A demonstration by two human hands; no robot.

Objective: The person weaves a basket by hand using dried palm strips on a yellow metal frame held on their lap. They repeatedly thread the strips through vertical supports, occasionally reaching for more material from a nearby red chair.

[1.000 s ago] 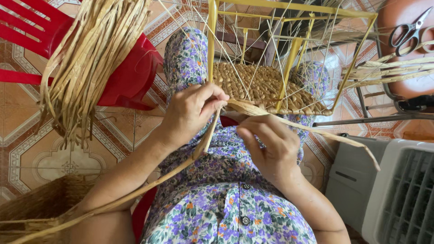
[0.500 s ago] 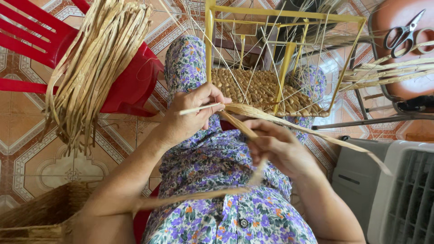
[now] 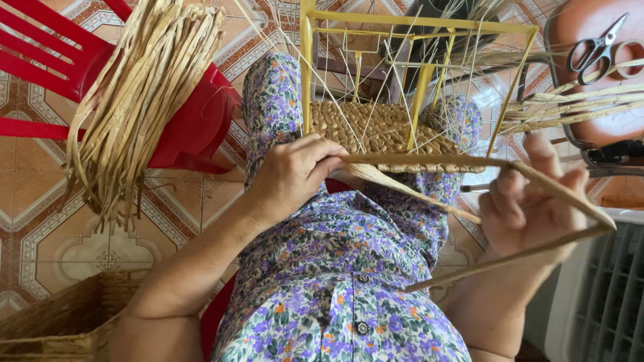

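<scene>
Pinched shut at mid-frame: left hand (image 3: 292,175), thumb and fingertips closed on the near end of a long flat tan straw strand (image 3: 429,161). Spread open at lower right: right hand (image 3: 530,208), fingers splayed, the same strand running across them, folding at a sharp bend near the right edge and coming back under the palm toward the lap. Draped over the lap at lower centre: purple and green floral cloth dress (image 3: 335,281), buttons down its middle. Tucked into the lower left corner: brown woven basket (image 3: 47,328), only partly in view. Standing along the lower right edge: grey slatted plastic casing (image 3: 604,302).

Resting on the knees just beyond the hands: half-woven tan straw basket base (image 3: 376,127), tightly plaited, with thin pale stakes rising from it. Set around that base: yellow rectangular metal frame (image 3: 419,20), its uprights reaching to the top of the picture. Spread beneath everything: patterned orange and cream tiled floor (image 3: 40,201).

Placed at upper left: red plastic chair (image 3: 194,127), with a thick bundle of loose tan straw strands (image 3: 134,100) hung over it, ends dangling toward the floor. Lying at upper right: grey metal scissors (image 3: 594,47) on a reddish-brown round stool (image 3: 590,20), with further straw strands crossing just below them.
</scene>
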